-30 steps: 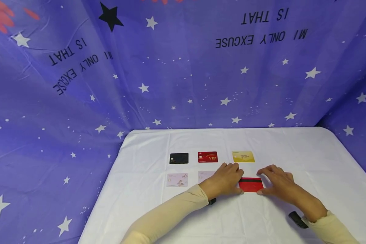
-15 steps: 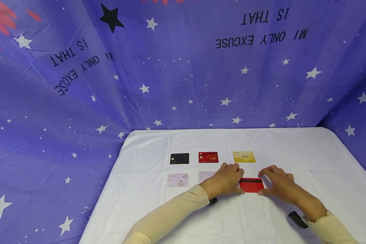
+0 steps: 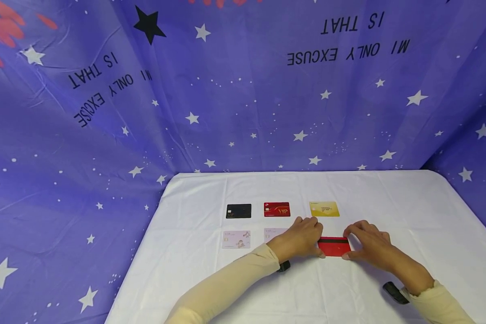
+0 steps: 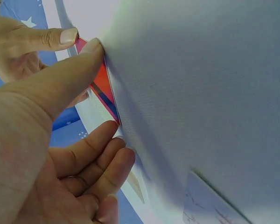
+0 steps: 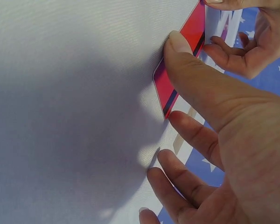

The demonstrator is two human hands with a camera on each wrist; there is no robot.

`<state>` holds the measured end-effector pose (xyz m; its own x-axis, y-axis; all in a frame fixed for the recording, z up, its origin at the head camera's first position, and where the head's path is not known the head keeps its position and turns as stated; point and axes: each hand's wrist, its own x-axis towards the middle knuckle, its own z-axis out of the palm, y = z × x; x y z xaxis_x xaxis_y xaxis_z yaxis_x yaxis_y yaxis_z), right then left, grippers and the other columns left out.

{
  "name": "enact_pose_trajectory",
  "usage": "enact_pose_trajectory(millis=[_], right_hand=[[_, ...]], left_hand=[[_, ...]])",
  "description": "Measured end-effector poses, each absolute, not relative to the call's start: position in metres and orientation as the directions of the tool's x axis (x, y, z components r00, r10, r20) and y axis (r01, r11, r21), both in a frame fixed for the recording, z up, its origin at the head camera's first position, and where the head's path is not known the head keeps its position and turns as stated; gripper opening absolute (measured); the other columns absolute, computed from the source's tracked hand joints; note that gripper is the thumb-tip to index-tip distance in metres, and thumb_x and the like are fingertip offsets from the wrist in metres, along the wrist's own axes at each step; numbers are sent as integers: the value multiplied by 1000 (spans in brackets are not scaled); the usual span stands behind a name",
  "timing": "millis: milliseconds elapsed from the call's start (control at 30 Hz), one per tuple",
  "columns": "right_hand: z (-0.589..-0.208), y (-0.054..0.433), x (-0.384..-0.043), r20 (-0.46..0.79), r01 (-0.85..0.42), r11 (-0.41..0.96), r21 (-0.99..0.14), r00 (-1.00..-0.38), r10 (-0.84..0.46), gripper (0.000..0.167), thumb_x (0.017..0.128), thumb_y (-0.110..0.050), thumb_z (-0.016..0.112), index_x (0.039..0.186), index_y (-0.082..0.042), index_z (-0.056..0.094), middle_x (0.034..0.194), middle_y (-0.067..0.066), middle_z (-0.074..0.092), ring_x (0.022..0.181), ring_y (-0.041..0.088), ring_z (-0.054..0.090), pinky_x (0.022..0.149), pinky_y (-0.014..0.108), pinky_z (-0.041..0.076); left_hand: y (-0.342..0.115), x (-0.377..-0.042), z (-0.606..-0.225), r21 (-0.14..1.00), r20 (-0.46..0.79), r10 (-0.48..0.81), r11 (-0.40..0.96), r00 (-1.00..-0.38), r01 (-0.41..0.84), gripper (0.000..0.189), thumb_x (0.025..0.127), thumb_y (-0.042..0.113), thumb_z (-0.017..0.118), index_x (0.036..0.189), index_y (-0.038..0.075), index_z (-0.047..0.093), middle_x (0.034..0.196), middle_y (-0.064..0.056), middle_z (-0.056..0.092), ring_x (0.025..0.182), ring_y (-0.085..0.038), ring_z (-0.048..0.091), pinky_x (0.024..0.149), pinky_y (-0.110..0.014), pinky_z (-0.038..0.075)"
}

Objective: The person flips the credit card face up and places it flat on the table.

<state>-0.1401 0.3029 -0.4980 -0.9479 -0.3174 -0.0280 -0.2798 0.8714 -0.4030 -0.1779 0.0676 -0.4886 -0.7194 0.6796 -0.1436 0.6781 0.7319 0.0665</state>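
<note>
A red card with a black stripe lies face down at the front right of the card group. My left hand pinches its left edge, thumb at the near corner and index finger at the far one. On the opposite edge my right hand does the same with thumb and index finger. In the left wrist view the left thumb overlaps the card, and the other fingers curl loosely beside it. The right wrist view shows the right thumb over the card, the index fingertip at its striped corner.
Behind lie a black card, a red VIP card and a yellow card. Left of the hands are a pink card and another pink card, partly hidden by my left hand. Purple star-printed cloth surrounds the white table.
</note>
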Motion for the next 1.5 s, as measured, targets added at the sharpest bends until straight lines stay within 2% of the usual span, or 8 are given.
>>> enact_pose_trajectory(millis=[367, 600, 700, 833, 967, 1133, 1500], right_hand=[[-500, 304, -139, -17, -292, 861, -416, -944, -329, 56, 73, -41, 95, 114, -21, 63, 125, 14, 58, 112, 38, 55, 80, 58, 39], [-502, 305, -138, 0, -302, 853, -426, -943, -334, 58, 74, -40, 95, 115, -20, 60, 125, 15, 59, 111, 36, 56, 77, 54, 41], [-502, 305, -137, -4, -298, 851, -433, -943, -333, 61, 74, -40, 95, 116, -20, 57, 124, 15, 58, 110, 36, 55, 77, 53, 41], [-503, 305, -137, 0, -298, 848, -439, -944, -331, 64, 72, -40, 96, 118, -20, 56, 124, 17, 59, 112, 38, 56, 76, 51, 42], [-503, 305, -136, 19, -311, 839, -447, -941, -339, 65, 73, -39, 96, 119, -20, 54, 125, 18, 59, 113, 39, 56, 75, 49, 41], [-504, 304, -134, 33, -322, 829, -457, -938, -346, 63, 74, -36, 95, 118, -20, 53, 123, 15, 59, 113, 38, 57, 75, 45, 37], [-500, 300, -131, 101, -355, 857, -373, -934, -342, 63, 72, -32, 98, 114, -17, 54, 118, 10, 57, 106, 33, 58, 78, 53, 40]], left_hand=[[70, -178, -488, 50, -174, 662, 745, -729, 665, 66, 82, 63, 83, 125, 17, 62, 103, 10, 52, 95, -5, 46, 81, -23, 33], [67, -179, -489, 81, -143, 682, 730, -717, 678, 60, 82, 63, 83, 115, 20, 58, 99, 10, 48, 93, -6, 46, 80, -23, 32], [66, -182, -488, 140, -131, 699, 715, -703, 685, 52, 87, 63, 79, 110, 22, 56, 96, 11, 48, 90, -4, 46, 80, -23, 32], [68, -190, -485, 232, -115, 717, 692, -687, 684, 32, 98, 54, 70, 103, 25, 58, 93, 12, 50, 90, -1, 47, 80, -23, 33], [74, -196, -483, 256, -121, 733, 675, -670, 692, 14, 106, 41, 63, 103, 28, 66, 95, 14, 54, 94, 0, 50, 81, -23, 34], [81, -200, -483, 260, -146, 739, 670, -658, 695, 13, 107, 36, 61, 105, 30, 72, 93, 15, 58, 94, 1, 51, 79, -23, 34], [85, -201, -483, 321, -71, 771, 619, -633, 717, 14, 104, 24, 62, 92, 27, 69, 88, 16, 56, 88, 5, 49, 79, -21, 34]])
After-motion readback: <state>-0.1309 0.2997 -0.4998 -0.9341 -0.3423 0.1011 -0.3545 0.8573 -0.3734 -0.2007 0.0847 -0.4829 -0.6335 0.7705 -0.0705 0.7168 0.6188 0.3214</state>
